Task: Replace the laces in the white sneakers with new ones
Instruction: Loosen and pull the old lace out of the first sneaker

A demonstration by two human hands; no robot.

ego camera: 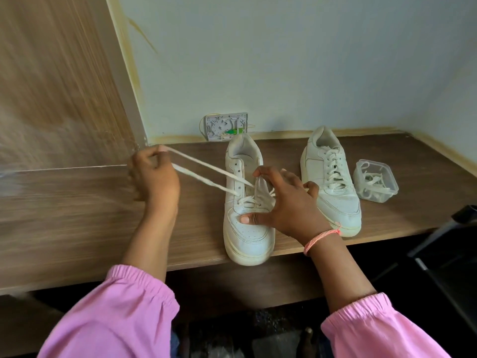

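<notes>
step: the person is pulling the worn off-white flat lace [206, 174] out of the nearer white leather sneaker [246, 202]; only the bottom eyelets look threaded, so it's probably still the unlacing stage

left hand [154, 174]: fingers are curling round both lace strands, drawing them up and to the left

right hand [286, 200]: thumb is pressing the toe, fingers are pinching the tongue

where: the sneaker is sitting on the brown wooden table [77, 215] at its front edge, toe overhanging

axis: it's lying lengthwise front to back, toe pointing at the person, heel to the wall

next: probably freeing the last crossings, then grabbing a lace from the clear plastic tub [376, 182] beside the second laced white sneaker [331, 177]

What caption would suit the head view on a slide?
Left hand pulls lace sideways from near sneaker while right hand steadies it; second sneaker stays laced.
</notes>
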